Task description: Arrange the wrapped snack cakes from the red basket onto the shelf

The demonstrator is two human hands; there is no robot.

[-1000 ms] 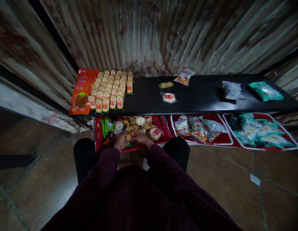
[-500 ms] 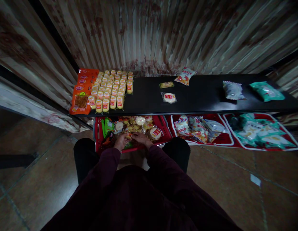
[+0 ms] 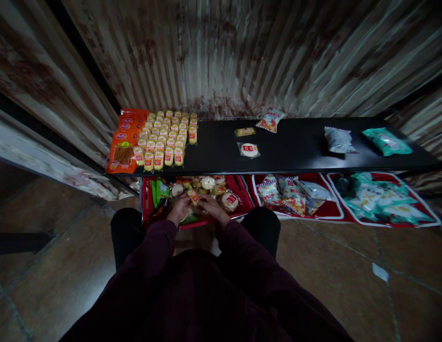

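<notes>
Over a red basket (image 3: 245, 192) of mixed wrapped snacks, a small yellow packaged cake (image 3: 193, 196) is between my hands. My left hand (image 3: 180, 208) pinches its left side. My right hand (image 3: 211, 206) has its fingers at the right edge of the same cake. On the black shelf (image 3: 295, 147) above, rows of yellow packaged cakes (image 3: 164, 137) stand beside orange snack bags (image 3: 124, 148). Near the shelf's middle lie a flat yellow packet (image 3: 245, 131) and a round white wrapped cake (image 3: 248, 150).
Striped snack bags fill a second basket (image 3: 340, 209), and teal bags a third (image 3: 435, 219). On the shelf lie a red-and-white bag (image 3: 271, 119), a grey-white bag (image 3: 339, 139) and a teal bag (image 3: 387, 141). A patterned curtain (image 3: 221, 57) hangs behind.
The small yellow cake between my hands has come up and turned its red label into view. The whole view has shifted slightly.
</notes>
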